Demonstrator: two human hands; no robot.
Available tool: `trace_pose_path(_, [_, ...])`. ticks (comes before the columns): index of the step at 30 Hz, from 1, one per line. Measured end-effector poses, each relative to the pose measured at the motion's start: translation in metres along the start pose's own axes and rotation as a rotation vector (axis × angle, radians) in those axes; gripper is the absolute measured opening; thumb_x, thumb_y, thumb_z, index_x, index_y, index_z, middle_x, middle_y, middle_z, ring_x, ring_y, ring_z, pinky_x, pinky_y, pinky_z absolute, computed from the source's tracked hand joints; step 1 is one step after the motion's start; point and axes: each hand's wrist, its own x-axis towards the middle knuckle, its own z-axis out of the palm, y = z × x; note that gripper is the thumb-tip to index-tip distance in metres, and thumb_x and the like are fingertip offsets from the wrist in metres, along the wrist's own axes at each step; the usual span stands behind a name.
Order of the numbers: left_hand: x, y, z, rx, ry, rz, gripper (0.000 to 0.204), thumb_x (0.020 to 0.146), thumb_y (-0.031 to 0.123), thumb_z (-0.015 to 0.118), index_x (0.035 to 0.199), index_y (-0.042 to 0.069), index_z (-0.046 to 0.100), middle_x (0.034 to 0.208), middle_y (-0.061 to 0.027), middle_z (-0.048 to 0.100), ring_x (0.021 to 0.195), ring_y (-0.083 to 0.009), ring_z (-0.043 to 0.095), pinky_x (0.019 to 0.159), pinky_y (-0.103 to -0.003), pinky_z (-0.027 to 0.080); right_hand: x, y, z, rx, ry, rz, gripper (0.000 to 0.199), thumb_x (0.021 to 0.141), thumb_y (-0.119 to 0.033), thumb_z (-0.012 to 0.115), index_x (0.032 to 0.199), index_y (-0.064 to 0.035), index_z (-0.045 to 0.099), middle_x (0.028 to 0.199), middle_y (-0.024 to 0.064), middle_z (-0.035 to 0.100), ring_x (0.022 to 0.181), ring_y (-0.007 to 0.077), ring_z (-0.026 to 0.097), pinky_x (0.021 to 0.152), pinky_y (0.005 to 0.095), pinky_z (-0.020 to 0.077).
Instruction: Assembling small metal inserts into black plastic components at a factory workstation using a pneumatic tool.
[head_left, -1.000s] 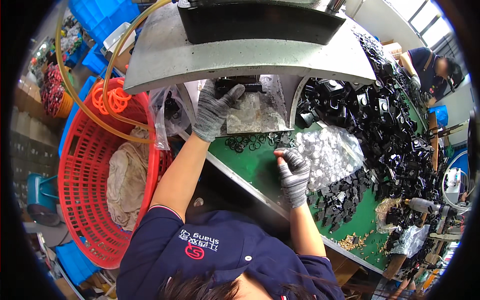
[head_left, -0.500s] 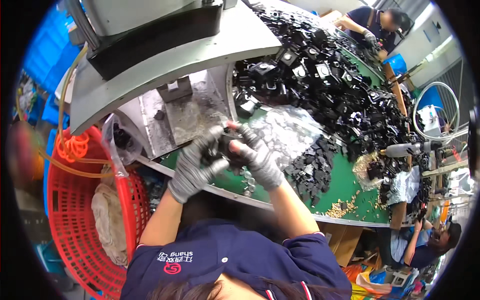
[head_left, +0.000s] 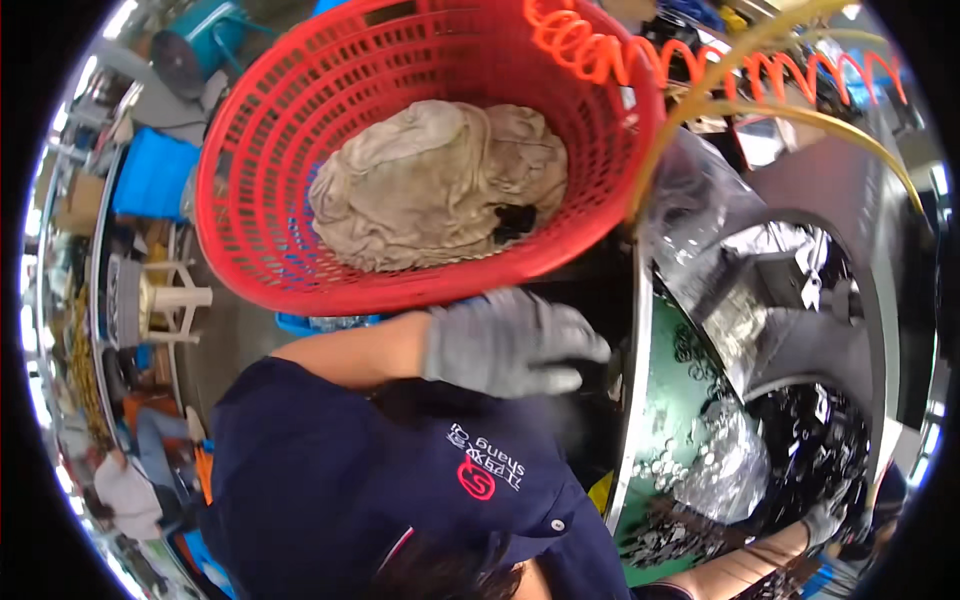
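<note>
The shirt (head_left: 320,470) is navy (red emblem (head_left: 476,480)) — the gloves (head_left: 495,345) grey.

- 1 head-worn fisheye view, looking steeply down over the shirt (head_left: 340,455).
- It faces the red basket (head_left: 400,293), with the green surface (head_left: 662,372) at right.
- Near the lens: shirt and left hand (head_left: 505,345).

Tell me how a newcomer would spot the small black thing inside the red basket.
Find the big red basket at the top of the view, then the crumpled beige cloth inside it. The black piece shows at the cloth's lower right, close to the basket's near wall. Its small dark patch stands out sharply from the pale folds around it.
</note>
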Motion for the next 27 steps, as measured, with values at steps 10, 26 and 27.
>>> trace_pose_path(10, [-0.038, -0.215, -0.066, 0.305, -0.001, -0.448, 0.054, 0.081, 0.026, 0.070, 0.127, 0.001, 0.054, 0.119, -0.0161, 0.063, 0.102, -0.0308, 0.063, 0.090, -0.038, 0.050, -0.121, -0.085, 0.136, -0.584, 0.206, -0.212, 0.045, 0.099, -0.014, 0.039, 0.140, 0.0040, 0.038, 0.138, 0.0248, 0.047, 0.124, 0.0325, 0.050, 0.107, 0.0427, 0.0386])
trace_pose_path(26, [-0.045, -0.230, -0.036, -1.049, 0.232, -0.830, 0.067, 0.088, 0.021, 0.059, 0.147, 0.009, 0.030, 0.127, -0.0171, 0.053, 0.097, -0.0290, 0.064, 0.084, -0.041, 0.054, -0.334, -0.265, 0.373, -0.288, -0.182, -0.523, 0.024, 0.083, -0.001, 0.063, 0.107, -0.0042, 0.067, 0.100, 0.0145, 0.067, 0.083, 0.0250, 0.067, 0.074, 0.0330, 0.0541])
trace_pose_path(27, [-0.055, -0.210, -0.043, -1.003, 0.296, -0.716, 0.070, 0.087, 0.022, 0.061, 0.148, 0.011, 0.028, 0.128, -0.0184, 0.053, 0.098, -0.0298, 0.063, 0.083, -0.042, 0.055, -0.334, -0.258, 0.383, -0.270, -0.226, -0.459, 0.025, 0.083, -0.001, 0.063, 0.108, -0.0057, 0.067, 0.101, 0.0147, 0.067, 0.083, 0.0260, 0.067, 0.074, 0.0336, 0.0538])
